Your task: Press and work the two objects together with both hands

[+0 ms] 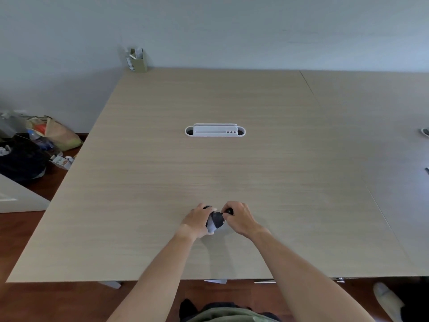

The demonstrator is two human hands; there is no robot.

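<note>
fingers [210,211] of both hands gripping dark bundle [216,220], table [209,170]

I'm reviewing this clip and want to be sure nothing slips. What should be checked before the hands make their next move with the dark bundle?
1. Left hand grips the dark bundle: ok.
2. Right hand pinches its top end: ok.
3. Bundle close above the table, touching or not: cannot tell.
4. White cable tray well apart from the hands: ok.
5. What the bundle is: cannot tell.
</note>
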